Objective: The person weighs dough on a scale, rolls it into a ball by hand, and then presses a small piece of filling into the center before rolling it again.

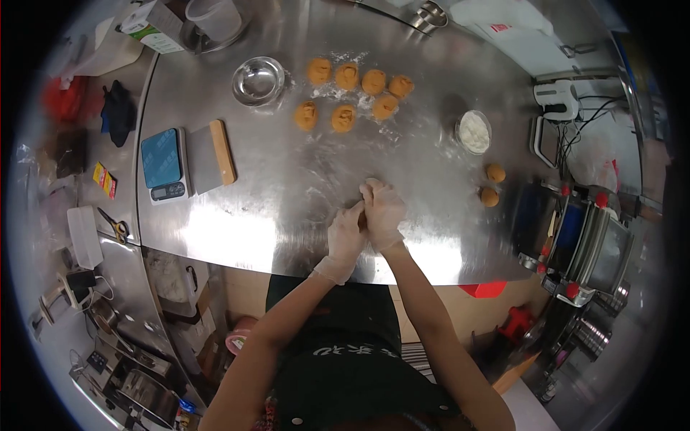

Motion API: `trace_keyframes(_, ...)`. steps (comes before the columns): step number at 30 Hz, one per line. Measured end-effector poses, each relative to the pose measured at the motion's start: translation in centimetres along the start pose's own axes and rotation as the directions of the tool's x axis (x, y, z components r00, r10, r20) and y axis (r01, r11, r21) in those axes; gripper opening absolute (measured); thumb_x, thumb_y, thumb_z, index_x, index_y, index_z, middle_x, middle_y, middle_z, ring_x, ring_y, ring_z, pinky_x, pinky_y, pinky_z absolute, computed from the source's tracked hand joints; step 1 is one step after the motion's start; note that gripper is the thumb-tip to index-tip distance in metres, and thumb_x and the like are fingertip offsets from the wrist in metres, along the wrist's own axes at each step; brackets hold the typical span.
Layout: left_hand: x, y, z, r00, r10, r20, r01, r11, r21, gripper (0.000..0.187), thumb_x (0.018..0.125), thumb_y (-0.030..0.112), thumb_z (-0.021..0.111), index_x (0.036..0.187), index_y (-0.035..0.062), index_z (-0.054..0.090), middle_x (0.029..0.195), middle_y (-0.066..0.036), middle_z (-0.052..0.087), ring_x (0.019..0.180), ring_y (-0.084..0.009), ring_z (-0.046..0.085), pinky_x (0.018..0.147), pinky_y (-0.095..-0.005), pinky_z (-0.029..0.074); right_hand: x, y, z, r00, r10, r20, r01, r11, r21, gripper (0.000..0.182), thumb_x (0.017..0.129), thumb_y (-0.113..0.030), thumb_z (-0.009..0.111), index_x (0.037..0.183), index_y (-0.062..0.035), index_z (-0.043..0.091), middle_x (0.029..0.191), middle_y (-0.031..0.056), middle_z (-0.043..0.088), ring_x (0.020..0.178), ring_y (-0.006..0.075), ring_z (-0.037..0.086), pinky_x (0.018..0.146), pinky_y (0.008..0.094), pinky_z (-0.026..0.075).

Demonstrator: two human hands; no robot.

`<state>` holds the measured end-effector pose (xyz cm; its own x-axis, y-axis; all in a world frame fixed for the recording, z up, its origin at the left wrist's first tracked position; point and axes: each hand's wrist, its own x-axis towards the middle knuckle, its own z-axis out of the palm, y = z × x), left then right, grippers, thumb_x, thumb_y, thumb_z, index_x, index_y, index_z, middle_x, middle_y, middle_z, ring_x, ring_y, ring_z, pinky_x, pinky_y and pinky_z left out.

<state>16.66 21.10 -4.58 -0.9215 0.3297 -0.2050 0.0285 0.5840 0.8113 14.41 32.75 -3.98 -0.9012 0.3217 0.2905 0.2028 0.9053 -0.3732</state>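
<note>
Pressing together near the table's point(237, 230) front edge, gloved left hand point(346, 237) and right hand point(382, 212) cup something hidden between the palms, probably dough being rolled; next likely calls for setting it with the balls point(353, 92) toward the far edge.

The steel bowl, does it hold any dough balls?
No, the steel bowl looks empty; the dough balls lie on the table to its right.
</note>
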Motion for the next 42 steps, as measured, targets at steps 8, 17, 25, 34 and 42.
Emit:
trace_keyframes(8, 2.1, -2.3, -0.3, 0.930, 0.366, 0.029, -0.366, 0.918, 0.154, 0.047, 0.072, 0.019, 0.082, 0.115, 0.0164, 0.066, 0.106, -0.007, 0.059, 0.096, -0.0290, 0.061, 0.077, -0.0439, 0.054, 1.8, 2.6, 1.0, 0.962, -0.203, 0.185, 0.199, 0.979, 0.044, 0.011, 0.091, -0.023, 0.066, 0.090, -0.0123, 0.068, 0.081, 0.0063, 0.068, 0.068, 0.0288, 0.067, 0.058, 0.0403, 0.053)
trace_keyframes(17, 1.9, -1.1, -0.5, 0.992, 0.108, 0.059, -0.100, 0.987, -0.126, 0.023, 0.081, 0.017, 0.076, 0.104, 0.0138, 0.072, 0.102, -0.004, 0.063, 0.098, -0.0295, 0.064, 0.081, -0.0410, 0.056, 0.5, 3.6, 1.3, 0.984, -0.123, 0.126, 0.151, 0.958, -0.245, 0.023, 0.082, -0.018, 0.066, 0.104, -0.0133, 0.065, 0.081, 0.0059, 0.062, 0.068, 0.0242, 0.065, 0.053, 0.0409, 0.050)
trace_keyframes(25, 3.1, -1.0, 0.0, 0.931, 0.230, 0.284, -0.234, 0.972, -0.020, 0.033, 0.083, 0.013, 0.076, 0.115, 0.0117, 0.070, 0.109, -0.009, 0.065, 0.096, -0.0289, 0.067, 0.081, -0.0359, 0.056, -3.3, 3.6, 2.2, 0.951, 0.308, 0.001, -0.308, 0.951, -0.015, 0.022, 0.082, -0.028, 0.072, 0.090, -0.0090, 0.066, 0.080, 0.0097, 0.064, 0.067, 0.0286, 0.064, 0.053, 0.0421, 0.049)
trace_keyframes(34, 1.7, 0.4, 1.3, 0.996, -0.047, 0.078, 0.065, 0.967, -0.246, 0.010, 0.082, 0.010, 0.074, 0.092, 0.0077, 0.072, 0.094, -0.012, 0.070, 0.090, -0.0311, 0.068, 0.078, -0.0397, 0.054, -2.6, 2.4, -0.3, 0.831, 0.546, 0.107, -0.553, 0.832, 0.054, 0.021, 0.096, -0.027, 0.063, 0.089, -0.0079, 0.068, 0.078, 0.0118, 0.065, 0.069, 0.0292, 0.063, 0.056, 0.0428, 0.049)
trace_keyframes(42, 1.9, 1.1, 2.2, 0.993, 0.104, -0.046, -0.104, 0.994, 0.017, 0.027, 0.081, 0.011, 0.071, 0.108, 0.0117, 0.069, 0.103, -0.006, 0.067, 0.100, -0.0250, 0.065, 0.075, -0.0379, 0.055, -2.6, 4.0, 0.2, 0.908, 0.417, -0.046, -0.416, 0.909, 0.029, 0.031, 0.100, -0.030, 0.059, 0.082, -0.0067, 0.068, 0.072, 0.0130, 0.065, 0.059, 0.0323, 0.062, 0.054, 0.0431, 0.050)
